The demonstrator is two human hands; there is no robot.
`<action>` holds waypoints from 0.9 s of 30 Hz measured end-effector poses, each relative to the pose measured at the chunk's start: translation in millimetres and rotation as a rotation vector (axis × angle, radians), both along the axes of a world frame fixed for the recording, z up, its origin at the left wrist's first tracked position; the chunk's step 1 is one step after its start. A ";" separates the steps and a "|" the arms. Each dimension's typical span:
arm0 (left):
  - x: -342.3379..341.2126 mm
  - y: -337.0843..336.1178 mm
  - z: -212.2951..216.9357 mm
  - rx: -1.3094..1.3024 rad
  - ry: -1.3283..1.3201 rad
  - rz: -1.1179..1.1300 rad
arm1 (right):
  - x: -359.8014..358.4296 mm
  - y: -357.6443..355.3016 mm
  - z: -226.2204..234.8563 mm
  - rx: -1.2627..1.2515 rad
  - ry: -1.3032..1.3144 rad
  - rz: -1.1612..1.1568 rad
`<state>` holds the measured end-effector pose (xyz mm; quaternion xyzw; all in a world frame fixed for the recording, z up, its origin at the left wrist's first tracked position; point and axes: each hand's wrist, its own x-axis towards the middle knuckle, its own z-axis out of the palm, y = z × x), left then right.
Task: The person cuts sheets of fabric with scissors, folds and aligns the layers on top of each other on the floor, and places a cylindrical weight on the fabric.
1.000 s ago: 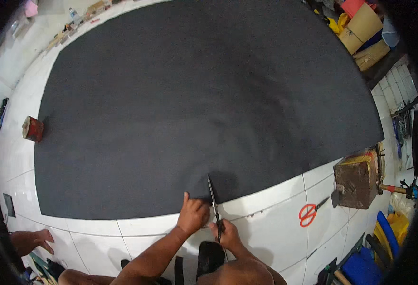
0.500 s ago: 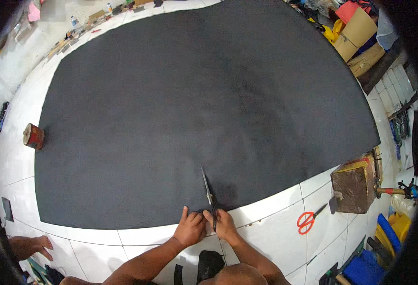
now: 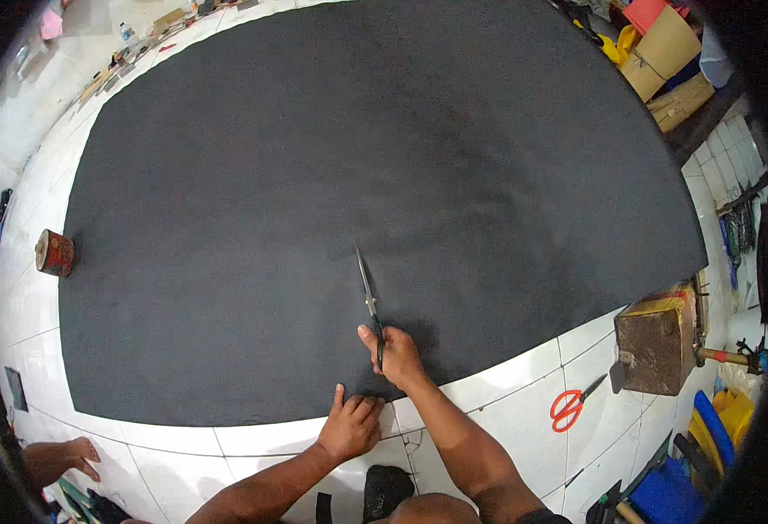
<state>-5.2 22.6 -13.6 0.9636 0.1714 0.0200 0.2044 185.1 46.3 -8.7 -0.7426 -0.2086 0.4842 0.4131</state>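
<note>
Seen from the head camera, a very large black sheet [image 3: 384,201] of soft, matte material lies spread flat on the white tiled floor [image 3: 524,410], covering most of it, which gives the material full support with no folds. The right hand [image 3: 397,356] is out over the near edge of the sheet, its fingers closed through the handles of a pair of long scissors [image 3: 369,301] whose blades point away from the person into the material, tips well inside the black area. The left hand [image 3: 351,425] rests palm down with its fingers spread and released, gripping nothing, at the near border where sheet meets tile, just beside and behind the right hand; pressed there, it seems to keep the edge from shifting or lifting. A small reddish round tin [image 3: 55,252] sits on the far left edge of the sheet, and a brown wooden block [image 3: 659,339] stands at the right, apparently on the sheet's corner; both look like weights pinning the material, though what the tin contains cannot be seen. A second pair of scissors with orange handles [image 3: 569,406] lies unused on the tiles by the block. Cardboard boxes [image 3: 664,48] stand at the far right corner, closed or turned so that their contents are hidden. Another person's hand [image 3: 76,454] rests on the floor at the lower left, apart from the sheet.
</note>
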 end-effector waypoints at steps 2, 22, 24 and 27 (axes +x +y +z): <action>-0.4 0.1 0.5 -0.064 0.013 0.002 | 7.6 18.0 -0.3 0.000 0.015 -0.018; -0.7 -1.5 -3.3 -0.141 0.031 0.022 | 55.6 144.4 3.8 0.025 -0.035 -0.042; -0.2 0.7 -0.4 -0.158 0.040 0.008 | 55.4 142.6 -0.4 0.031 -0.041 -0.052; 1.4 2.1 1.0 -0.154 -0.019 0.021 | 55.6 143.0 -5.4 0.048 -0.051 -0.053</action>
